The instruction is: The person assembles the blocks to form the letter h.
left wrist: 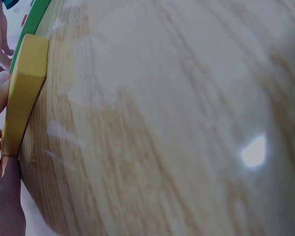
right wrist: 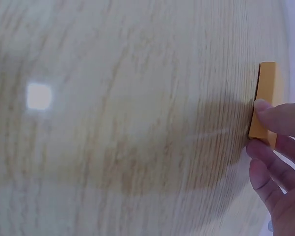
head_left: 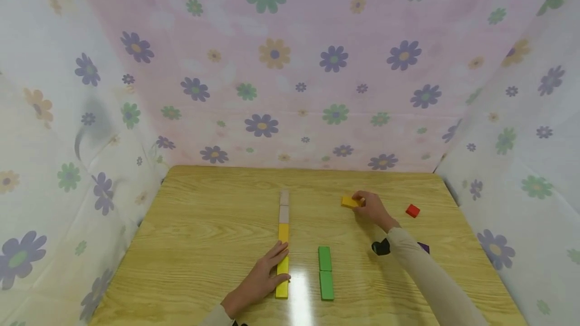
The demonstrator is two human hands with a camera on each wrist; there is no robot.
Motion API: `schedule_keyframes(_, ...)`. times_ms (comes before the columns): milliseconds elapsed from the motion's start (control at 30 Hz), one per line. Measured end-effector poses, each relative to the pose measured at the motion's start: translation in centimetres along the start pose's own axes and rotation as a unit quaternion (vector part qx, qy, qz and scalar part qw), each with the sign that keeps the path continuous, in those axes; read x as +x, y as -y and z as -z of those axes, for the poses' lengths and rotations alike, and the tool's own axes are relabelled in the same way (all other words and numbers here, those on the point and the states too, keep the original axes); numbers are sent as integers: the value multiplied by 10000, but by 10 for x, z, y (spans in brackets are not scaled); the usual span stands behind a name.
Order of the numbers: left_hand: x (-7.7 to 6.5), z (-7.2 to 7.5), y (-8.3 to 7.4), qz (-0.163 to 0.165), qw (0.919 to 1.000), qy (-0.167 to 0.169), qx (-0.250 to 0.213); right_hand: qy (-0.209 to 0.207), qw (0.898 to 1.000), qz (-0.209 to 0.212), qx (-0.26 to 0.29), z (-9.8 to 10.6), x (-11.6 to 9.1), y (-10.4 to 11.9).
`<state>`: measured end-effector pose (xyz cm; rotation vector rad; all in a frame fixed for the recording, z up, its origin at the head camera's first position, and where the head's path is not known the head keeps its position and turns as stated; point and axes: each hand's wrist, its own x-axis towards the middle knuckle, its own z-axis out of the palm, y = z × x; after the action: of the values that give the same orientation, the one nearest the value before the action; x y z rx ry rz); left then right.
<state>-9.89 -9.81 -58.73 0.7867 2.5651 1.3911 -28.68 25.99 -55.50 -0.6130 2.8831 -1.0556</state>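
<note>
Head: right hand (head_left: 373, 209) clamped on an orange block (head_left: 347, 201) near the desk's (head_left: 204, 205) far edge, right of middle. Left hand (head_left: 259, 279) has fingers and thumb apart, resting across the yellow blocks (head_left: 282, 292) at the near end of a straight row. Row runs toward the far edge: yellow, one amber block (head_left: 283, 232), two pale blocks (head_left: 284, 214). Two green blocks (head_left: 325, 271) sit end to end, right of the row. Red block (head_left: 412, 210) near the right edge, toward the far right corner; purple block (head_left: 424, 247) partly behind the right sleeve (head_left: 430, 270).

Left wrist: digits against the yellow, green just beyond.

Right wrist: orange pinched, thumb on one face, fingers around its end. Can't tell if it's touching the desk.
</note>
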Motion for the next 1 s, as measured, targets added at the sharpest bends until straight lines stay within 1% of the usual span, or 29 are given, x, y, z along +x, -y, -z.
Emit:
schedule_keyframes(233,-1,0,1,48,9999,32,-84,-33,9998,136,128,-1,-4,2)
schedule_keyframes(467,-1,0,-1,-78,10000,-14,-12,-54,9993,327,149,-1,-8,14)
schedule_keyframes(600,-1,0,-2,8,10000,38,-84,-143,9984,497,213,-5,-10,22)
schedule_keyframes(733,-1,0,-2,54,9999,26,-80,10,9974,650,308,-10,-12,35)
schedule_keyframes(833,-1,0,-2,22,10000,-9,-41,157,9964,773,316,-12,-15,46)
schedule_keyframes(1000,-1,1,-3,74,9999,-1,-72,259,9940,1028,261,-17,-16,60)
